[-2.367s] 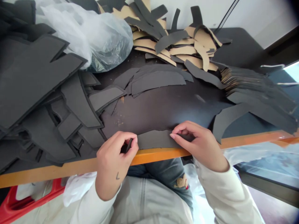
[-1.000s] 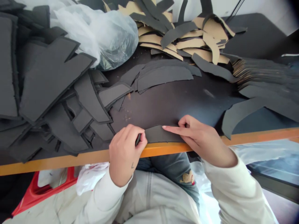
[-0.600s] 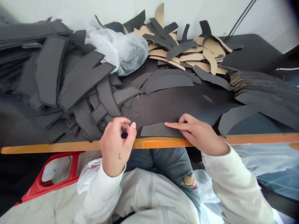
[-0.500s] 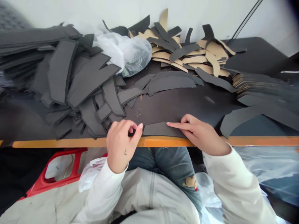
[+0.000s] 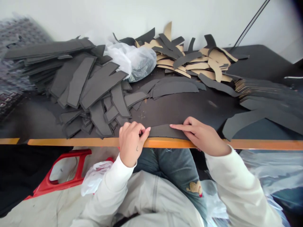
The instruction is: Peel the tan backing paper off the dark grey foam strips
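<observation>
A curved dark grey piece [image 5: 163, 130] lies along the orange table edge, between my two hands. My left hand [image 5: 133, 142] is at its left end, with thumb and fingers pinched together there. My right hand [image 5: 203, 134] rests on the right part of the piece, index finger stretched out along its upper edge and the other fingers partly bent. Beyond the hands lies a low row of similar curved grey pieces [image 5: 175, 88].
Thick dark foam pieces [image 5: 99, 85] are heaped at the left, beside a clear plastic bag [image 5: 139, 61]. Black and tan strips [image 5: 199, 63] pile up at the back. Stacked dark pieces [image 5: 267, 91] stand right. A red stool [image 5: 63, 183] is below the table [image 5: 194, 105].
The view has shifted left. My left hand has come closer to the right hand and now pinches at the piece's left end. My right hand has hardly moved.
</observation>
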{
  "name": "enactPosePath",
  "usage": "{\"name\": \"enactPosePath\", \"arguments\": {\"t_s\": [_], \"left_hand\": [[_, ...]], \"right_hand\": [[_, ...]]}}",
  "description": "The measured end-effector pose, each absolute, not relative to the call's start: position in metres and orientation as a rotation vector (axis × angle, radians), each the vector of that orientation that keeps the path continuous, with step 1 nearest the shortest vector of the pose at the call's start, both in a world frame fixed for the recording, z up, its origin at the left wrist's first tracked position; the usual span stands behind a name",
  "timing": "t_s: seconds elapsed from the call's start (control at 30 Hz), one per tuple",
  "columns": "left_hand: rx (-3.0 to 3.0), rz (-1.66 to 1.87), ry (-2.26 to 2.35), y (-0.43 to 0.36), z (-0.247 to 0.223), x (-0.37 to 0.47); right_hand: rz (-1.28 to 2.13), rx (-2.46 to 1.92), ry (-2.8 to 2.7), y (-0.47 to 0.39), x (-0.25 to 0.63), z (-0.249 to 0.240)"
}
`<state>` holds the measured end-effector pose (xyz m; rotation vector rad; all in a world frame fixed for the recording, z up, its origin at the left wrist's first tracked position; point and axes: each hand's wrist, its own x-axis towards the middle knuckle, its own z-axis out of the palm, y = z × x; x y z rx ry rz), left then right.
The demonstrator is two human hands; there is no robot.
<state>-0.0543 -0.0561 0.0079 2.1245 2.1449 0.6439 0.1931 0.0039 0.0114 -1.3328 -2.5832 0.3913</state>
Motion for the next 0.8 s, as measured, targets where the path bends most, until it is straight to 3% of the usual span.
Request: {"name": "enactPosePath", "arguments": {"t_s": [0.4, 0.5, 0.6, 0.7, 0.8], "left_hand": [[2.328, 0.622, 2.381, -0.055, 0.018, -0.057], [2.569, 0.731, 1.907, -0.048, 0.025, -0.047], [2.716, 0.515, 1.379, -0.041, 0.021, -0.031], [2.727, 0.358, 1.266, -0.037, 0.007, -0.021], [2.733, 0.331, 1.275, -0.038, -0.002, -0.019]], "right_hand": [[0.364, -1.313, -2.572, 0.004, 0.195, 0.008], [0.392, -1.305, -2.551, 0.006, 0.193, 0.008], [0.441, -1.302, -2.53, 0.006, 0.191, 0.008], [0.424, -1.492, -2.379, -0.001, 0.194, 0.02], [0.01, -1.87, -1.985, -0.015, 0.207, 0.042]]}}
